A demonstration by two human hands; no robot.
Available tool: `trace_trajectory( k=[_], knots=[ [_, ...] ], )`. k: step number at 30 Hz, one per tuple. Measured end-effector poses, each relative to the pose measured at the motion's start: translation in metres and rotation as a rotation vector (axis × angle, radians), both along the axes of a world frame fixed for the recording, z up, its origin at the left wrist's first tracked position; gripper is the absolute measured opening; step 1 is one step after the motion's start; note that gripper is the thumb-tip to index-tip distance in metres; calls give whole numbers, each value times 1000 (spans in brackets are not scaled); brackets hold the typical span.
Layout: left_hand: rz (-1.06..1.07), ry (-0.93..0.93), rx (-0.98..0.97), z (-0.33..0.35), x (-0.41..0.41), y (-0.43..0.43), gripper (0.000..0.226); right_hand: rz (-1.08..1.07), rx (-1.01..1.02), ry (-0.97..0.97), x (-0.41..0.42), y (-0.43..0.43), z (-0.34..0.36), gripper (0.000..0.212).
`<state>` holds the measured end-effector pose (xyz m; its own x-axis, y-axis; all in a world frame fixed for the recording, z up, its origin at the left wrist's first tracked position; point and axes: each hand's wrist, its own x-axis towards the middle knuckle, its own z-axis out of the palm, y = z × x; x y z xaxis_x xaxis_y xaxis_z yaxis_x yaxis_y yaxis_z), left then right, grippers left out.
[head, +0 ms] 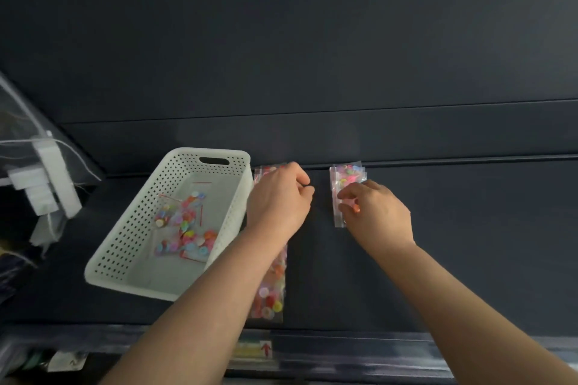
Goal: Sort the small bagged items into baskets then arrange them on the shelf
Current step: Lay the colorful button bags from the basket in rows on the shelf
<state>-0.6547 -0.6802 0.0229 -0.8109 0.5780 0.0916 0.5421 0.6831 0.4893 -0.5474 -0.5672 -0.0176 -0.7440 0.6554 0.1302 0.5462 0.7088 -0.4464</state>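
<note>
white perforated plastic forms the basket (119, 237) on the left of the dark shelf (469, 244), and through its open top we see a few clear bags of coloured buttons (184, 228) lying loose on its floor. just right of the basket a line of button bags (269, 300) runs from the front of the shelf towards the back; our left forearm and left hand (278, 200) cover its middle, so we cannot count the bags. the left hand's fingers are curled in, knuckles up, above the far end of that line, and we cannot tell whether they grip a bag or nothing. well to the right, apart from the line, sits a small stack of button bags (347, 173); our right hand (375, 212) rests on its near half, fingertips and thumb pinching the top bag, and hides the stack's lower edge. at the far left, blurred white blocks (47, 178) and a clear plastic sheet (18, 122) are cut off by the frame. on the shelf's front edge a label strip (253, 350) carries a red arrow (266, 348) pointing up; the print beside it is too smeared for us to read.
</note>
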Motion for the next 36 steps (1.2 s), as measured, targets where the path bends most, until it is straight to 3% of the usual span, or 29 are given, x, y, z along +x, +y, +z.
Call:
trace_trajectory(
  k=[9,14,19,23,25,29,33,36],
  knots=[
    [239,13,0,14,-62,-136,2,319,79,11,-48,-85,9,22],
    [148,-168,-290,2,-89,-172,12,345,6,91,-72,-123,12,23],
    [19,-137,-367,-18,-92,-159,27,283,-9,74,-78,-134,11,26],
    [40,-124,-620,-26,-95,-148,53,249,-10,53,-78,-135,12,28],
    [14,-141,-648,-31,-96,-147,50,235,-19,47,-77,-136,11,28],
    [19,-198,-447,-26,-93,-157,16,238,-63,45,-77,-137,11,28],
    [80,-120,-16,7,-78,-162,19,258,-162,134,-72,-133,11,26],
    [-40,-156,129,25,-64,-150,13,244,-298,216,-64,-126,16,39]
  ],
)
